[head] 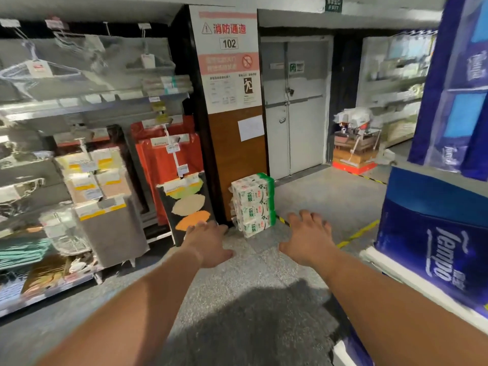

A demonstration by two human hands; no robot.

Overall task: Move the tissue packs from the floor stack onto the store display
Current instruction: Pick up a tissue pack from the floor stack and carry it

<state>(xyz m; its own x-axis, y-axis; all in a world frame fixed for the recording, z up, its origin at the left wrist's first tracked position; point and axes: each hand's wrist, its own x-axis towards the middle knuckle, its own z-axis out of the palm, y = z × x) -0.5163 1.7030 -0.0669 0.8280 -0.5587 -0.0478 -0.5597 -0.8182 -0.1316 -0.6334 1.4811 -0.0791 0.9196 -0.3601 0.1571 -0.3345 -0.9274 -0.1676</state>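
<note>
The stack of green-and-white tissue packs (253,204) stands on the speckled floor (264,273) against the foot of the brown pillar with the fire-exit sign (228,59), just beside the grey double door (294,107). Both arms reach toward it: the left hand (208,245) and right hand (310,239) are spread wide, each grip fully open and empty, short of the packs and not touching them. This looks like the approach to a pick-up. The next move calls for closing in, setting one palm on each side of the top pack, lifting, then turning right to the display of blue Tempo packs (433,249).
</note>
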